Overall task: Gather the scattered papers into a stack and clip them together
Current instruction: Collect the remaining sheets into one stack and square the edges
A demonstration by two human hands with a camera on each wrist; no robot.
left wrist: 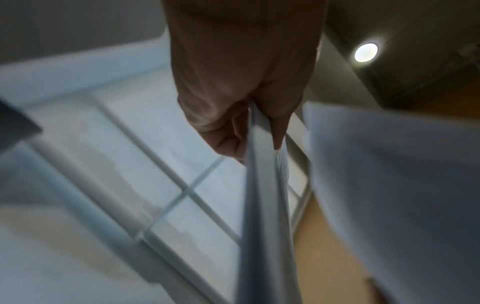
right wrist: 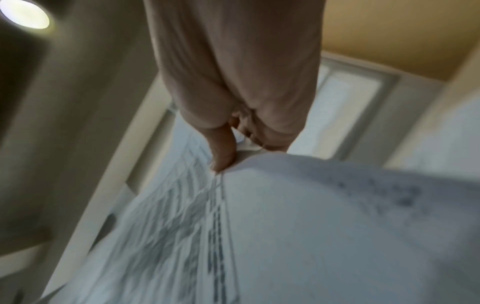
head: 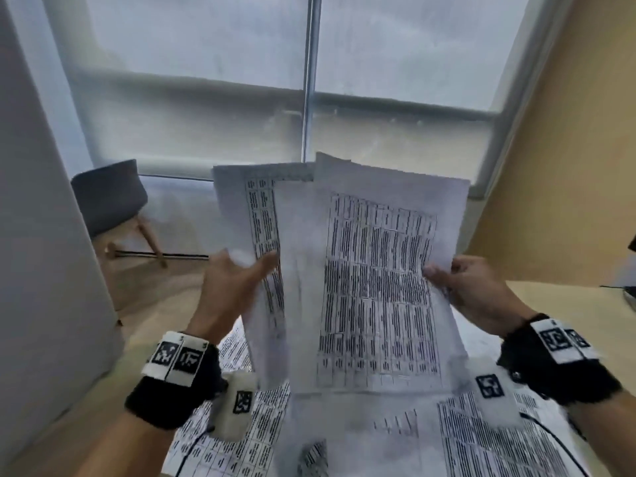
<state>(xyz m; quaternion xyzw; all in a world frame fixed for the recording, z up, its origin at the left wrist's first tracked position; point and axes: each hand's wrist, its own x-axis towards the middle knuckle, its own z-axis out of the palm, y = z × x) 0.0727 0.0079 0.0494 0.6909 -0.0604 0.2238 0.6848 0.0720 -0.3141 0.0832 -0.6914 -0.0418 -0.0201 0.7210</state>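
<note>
Step in hand: gathering/squaring, not clipping yet; both hands hold up a fanned bunch of held sheets (head: 371,287) above the table (head: 564,304), roughly upright, printed tables facing the head cam.

Left hand (head: 237,280): thumb on the front face, fingers behind the left edge; left wrist view shows the edge pinched between fingers (left wrist: 228,142) and thumb, so gripping paper. Right hand (head: 468,287): thumb and curled fingers pinch the right edge; right wrist view confirms, thumb (right wrist: 223,152) pressed on the sheet.

Bunch is not aligned; rear pages stick out to the left and at the top, front page is offset to the right & lower. More loose sheets (head: 481,435) lie flat on the table below the wrists, so gather looks incomplete imo.

No clip visible in any view; can't tell where it is.

Next move prob needs: tap bottom edges on the table to square up; loosen pinch enough for pages to slide w/o dropping; then collect the remaining sheets; clip only after edges are flush. Wrist views are blurry, so sheet count unknown.
</note>
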